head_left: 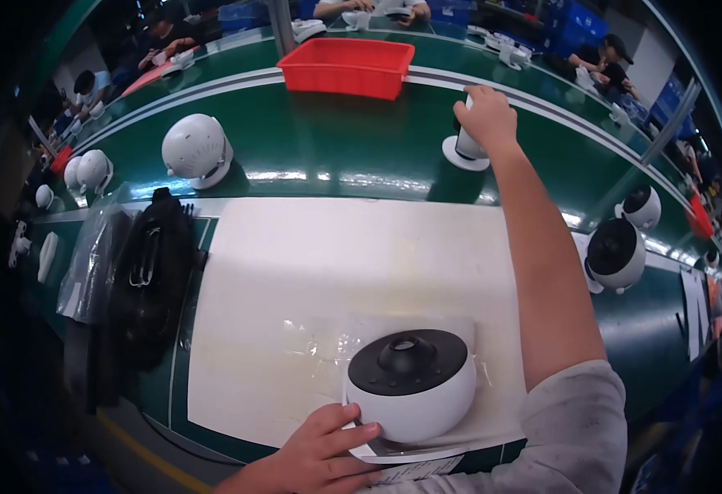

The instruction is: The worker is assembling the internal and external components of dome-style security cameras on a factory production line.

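Observation:
On the white mat (295,272) close to me, a round white security camera (435,407) with a black face and raised lens rests on clear plastic film. My left hand (328,449) holds it at its lower left side, the fingertips against the shell and the base. My right arm reaches far out over the green conveyor. There my right hand (489,119) is closed around the upper part of another white camera (466,160) standing on its round base. The hand covers most of its head, and a black edge shows at its left.
A red bin (344,70) sits beyond the conveyor's near half. White cameras stand at the left (196,148) and right (616,251). A black bag (155,272) and a clear plastic bag (97,263) lie left of the mat. Several people work across the line.

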`<state>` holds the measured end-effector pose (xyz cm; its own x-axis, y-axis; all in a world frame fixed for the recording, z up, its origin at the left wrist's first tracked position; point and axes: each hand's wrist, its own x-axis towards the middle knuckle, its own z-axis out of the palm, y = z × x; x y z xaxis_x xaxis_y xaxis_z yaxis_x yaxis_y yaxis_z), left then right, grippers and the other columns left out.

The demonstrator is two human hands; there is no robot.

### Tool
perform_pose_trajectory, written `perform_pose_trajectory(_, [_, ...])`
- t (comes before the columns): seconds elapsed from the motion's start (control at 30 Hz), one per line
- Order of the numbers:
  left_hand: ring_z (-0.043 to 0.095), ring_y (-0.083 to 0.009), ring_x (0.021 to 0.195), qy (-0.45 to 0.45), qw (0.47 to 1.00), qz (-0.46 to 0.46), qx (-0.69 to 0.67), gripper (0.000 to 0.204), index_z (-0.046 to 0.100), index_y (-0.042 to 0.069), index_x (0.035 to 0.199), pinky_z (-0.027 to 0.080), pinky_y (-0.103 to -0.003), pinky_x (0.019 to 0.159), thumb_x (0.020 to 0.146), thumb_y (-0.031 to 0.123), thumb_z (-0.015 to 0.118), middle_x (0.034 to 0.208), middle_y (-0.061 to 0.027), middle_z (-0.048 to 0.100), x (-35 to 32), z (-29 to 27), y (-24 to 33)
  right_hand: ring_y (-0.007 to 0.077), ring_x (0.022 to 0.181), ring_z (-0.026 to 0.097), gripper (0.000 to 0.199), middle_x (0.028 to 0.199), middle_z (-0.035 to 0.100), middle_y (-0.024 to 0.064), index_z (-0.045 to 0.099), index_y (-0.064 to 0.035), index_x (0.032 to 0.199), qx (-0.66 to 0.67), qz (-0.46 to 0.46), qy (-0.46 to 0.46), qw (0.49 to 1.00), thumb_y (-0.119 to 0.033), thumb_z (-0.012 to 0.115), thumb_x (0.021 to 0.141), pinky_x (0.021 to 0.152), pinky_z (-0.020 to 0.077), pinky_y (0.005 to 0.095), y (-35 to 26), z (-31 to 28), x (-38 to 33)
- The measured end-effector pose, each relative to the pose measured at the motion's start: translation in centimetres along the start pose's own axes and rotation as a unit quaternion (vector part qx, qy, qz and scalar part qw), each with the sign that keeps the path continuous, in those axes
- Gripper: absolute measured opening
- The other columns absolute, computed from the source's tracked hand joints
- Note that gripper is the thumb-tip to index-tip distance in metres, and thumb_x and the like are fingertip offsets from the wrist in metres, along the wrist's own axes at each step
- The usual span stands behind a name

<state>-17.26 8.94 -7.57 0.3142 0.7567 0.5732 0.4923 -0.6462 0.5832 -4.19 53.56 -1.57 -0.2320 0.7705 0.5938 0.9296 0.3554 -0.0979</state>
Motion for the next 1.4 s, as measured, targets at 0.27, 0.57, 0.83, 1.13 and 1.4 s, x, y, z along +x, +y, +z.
perform_pose_trajectory(0.27, [0.026, -0.0350, 0.123, -0.005, 1.000, -0.015, 0.005, 0.022, 0.058, 0.011, 0.075, 0.028, -0.041, 0.094, 0.061, 0.019, 0.073, 0.130, -0.0103, 0.035, -0.3, 0.0, -0.3, 0.0227, 0.105, 0.045, 0.040, 0.114, 0.051, 0.0044, 0.055, -0.0127, 0.107, -0.001, 0.006, 0.017, 1.000, -0.030, 0.044, 0.072, 0.085, 0.0391, 0.0359, 1.3, 0.7, -0.1])
perform_pose_trajectory(0.57, [0.025, -0.0363, 0.122, -0.015, 1.000, -0.018, 0.020, 0.024, 0.058, 0.011, 0.078, 0.028, -0.041, 0.095, 0.062, 0.020, 0.073, 0.129, -0.0109, 0.035, -0.5, 0.0, -0.1, 0.0200, 0.107, 0.043, 0.044, 0.115, 0.049, 0.0024, 0.053, -0.0134, 0.110, 0.017, 0.010, 0.017, 1.000, -0.031, 0.048, 0.069, 0.084, 0.0368, 0.0398, 3.3, 0.8, -0.4])
perform_pose_trajectory(0.83, [0.031, -0.0402, 0.117, -0.001, 1.000, 0.018, -0.017, 0.019, 0.062, 0.007, 0.079, 0.030, -0.047, 0.091, 0.064, 0.016, 0.067, 0.125, -0.0174, 0.038, 0.2, -0.2, -0.3, 0.0283, 0.110, 0.042, 0.068, 0.116, 0.047, 0.0149, 0.044, -0.0094, 0.119, 0.195, 0.175, 0.118, 0.958, -0.040, 0.065, 0.061, 0.089, 0.0364, 0.0349, 7.9, -0.3, -1.5])
perform_pose_trajectory(1.13, [0.025, -0.0361, 0.123, -0.023, 0.998, -0.026, 0.050, 0.019, 0.063, 0.011, 0.075, 0.027, -0.042, 0.096, 0.060, 0.020, 0.072, 0.130, -0.0117, 0.033, -0.8, -0.2, -0.6, 0.0387, 0.115, 0.033, 0.055, 0.126, 0.035, 0.0137, 0.037, -0.0146, 0.121, 0.922, 0.175, 0.102, 0.329, -0.044, 0.034, 0.075, 0.088, 0.0303, 0.0612, 7.8, -6.2, -7.2])
perform_pose_trajectory(1.4, [0.023, -0.0360, 0.123, -0.011, 0.998, -0.035, 0.052, 0.018, 0.064, 0.009, 0.074, 0.023, -0.043, 0.098, 0.060, 0.018, 0.070, 0.131, -0.0126, 0.033, -0.3, 0.0, -0.7, 0.0336, 0.113, 0.038, 0.053, 0.123, 0.038, 0.0132, 0.040, -0.0153, 0.120, 0.910, 0.188, 0.117, 0.350, -0.045, 0.038, 0.076, 0.088, 0.0334, 0.0553, 8.5, -6.9, -8.2])
